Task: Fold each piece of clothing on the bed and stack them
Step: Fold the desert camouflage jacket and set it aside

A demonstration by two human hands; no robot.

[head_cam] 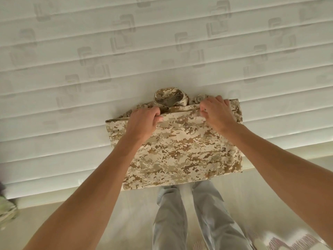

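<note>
- Camouflage shirt [182, 150] lies folded on the near edge of the mattress [162, 51], at about 6 o'clock of the bed surface, with its lower fold hanging just over the edge.
- The mattress is white and quilted in long horizontal ridges, with a faint pattern of pale grey square outlines scattered over it.
- Below the bed edge a pale floor [90, 222] shows, with the person's legs in light grey trousers [194, 217] standing at 6 o'clock.
- A blurred piece of greenish cloth [7, 208] sits at the 8 o'clock margin; what it is cannot be told.
- The shirt is a tan, beige and brown pixel print, folded into a rough rectangle; its collar [170, 99] stands up in a ring at 12 o'clock of the garment, and a pale button [200, 98] shows just right of it.
- The left hand [144, 121] pinches the folded top edge of the shirt, fingers curled over the cloth.
- The right hand [219, 112] grips the same edge further right, fingers curled under.
</note>
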